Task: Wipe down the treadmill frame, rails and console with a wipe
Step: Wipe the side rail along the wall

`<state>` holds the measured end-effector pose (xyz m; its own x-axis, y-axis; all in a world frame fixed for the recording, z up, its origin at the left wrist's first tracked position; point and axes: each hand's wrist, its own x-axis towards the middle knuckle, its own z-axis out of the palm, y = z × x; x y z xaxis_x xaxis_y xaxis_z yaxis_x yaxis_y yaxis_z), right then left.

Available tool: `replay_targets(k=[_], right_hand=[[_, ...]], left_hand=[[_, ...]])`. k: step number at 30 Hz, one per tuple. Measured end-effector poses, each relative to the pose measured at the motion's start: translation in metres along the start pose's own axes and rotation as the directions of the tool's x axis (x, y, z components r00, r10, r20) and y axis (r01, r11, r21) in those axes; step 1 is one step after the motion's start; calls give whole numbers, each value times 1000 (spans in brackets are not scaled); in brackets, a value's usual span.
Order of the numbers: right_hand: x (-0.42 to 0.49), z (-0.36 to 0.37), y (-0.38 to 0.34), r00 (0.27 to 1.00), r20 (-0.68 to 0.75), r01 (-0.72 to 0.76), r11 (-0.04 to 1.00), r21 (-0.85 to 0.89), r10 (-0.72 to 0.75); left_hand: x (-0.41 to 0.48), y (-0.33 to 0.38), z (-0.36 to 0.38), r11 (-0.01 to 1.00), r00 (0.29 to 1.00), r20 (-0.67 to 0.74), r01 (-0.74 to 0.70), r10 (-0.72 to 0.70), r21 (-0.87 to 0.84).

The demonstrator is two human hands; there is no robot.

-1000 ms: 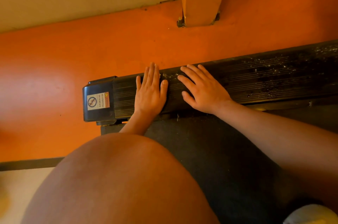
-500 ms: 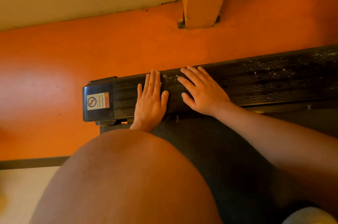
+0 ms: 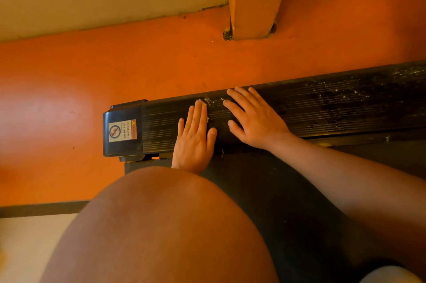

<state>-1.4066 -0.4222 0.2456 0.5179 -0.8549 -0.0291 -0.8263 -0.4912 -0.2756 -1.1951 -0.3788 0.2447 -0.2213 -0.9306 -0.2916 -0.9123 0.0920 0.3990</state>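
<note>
**Both palms flat on the ribbed rail**

The black rail (image 3: 322,107) runs from centre out to 3 o'clock, ribbed lengthwise; pale specks and smears dot it toward 3 o'clock, while the stretch by the end cap (image 3: 124,110) at 9 o'clock looks cleaner. The left hand (image 3: 194,142) lies flat on the rail, fingers straight and pressed together; a yellowish sliver of wipe (image 3: 204,104) shows at its fingertips, the rest hidden beneath. The right hand (image 3: 255,121) rests just beside it toward 3 o'clock, fingers spread, holding nothing; a warning label (image 3: 122,130) sits on the cap; the belt (image 3: 276,190) lies toward 5 o'clock.
</note>
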Motion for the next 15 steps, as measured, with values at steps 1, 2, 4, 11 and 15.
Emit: replay_targets(k=[1, 2, 4, 11, 15], right_hand=[[0, 0, 0, 1000, -3, 2, 1000, 3, -2], [0, 0, 0, 1000, -6, 2, 1000, 5, -2], [0, 0, 1, 1000, -10, 4, 1000, 5, -4], [0, 1, 1, 1000, -9, 6, 1000, 6, -6], [0, 0, 1, 1000, -7, 4, 1000, 9, -4]], left_hand=[[-17, 2, 3, 1000, 1000, 21, 1, 0, -18], [-31, 3, 6, 1000, 999, 43, 6, -4, -30], [-34, 1, 7, 1000, 999, 53, 2, -2, -11], [49, 1, -12, 999, 1000, -20, -19, 19, 34], [-15, 5, 1, 1000, 1000, 17, -26, 26, -7]])
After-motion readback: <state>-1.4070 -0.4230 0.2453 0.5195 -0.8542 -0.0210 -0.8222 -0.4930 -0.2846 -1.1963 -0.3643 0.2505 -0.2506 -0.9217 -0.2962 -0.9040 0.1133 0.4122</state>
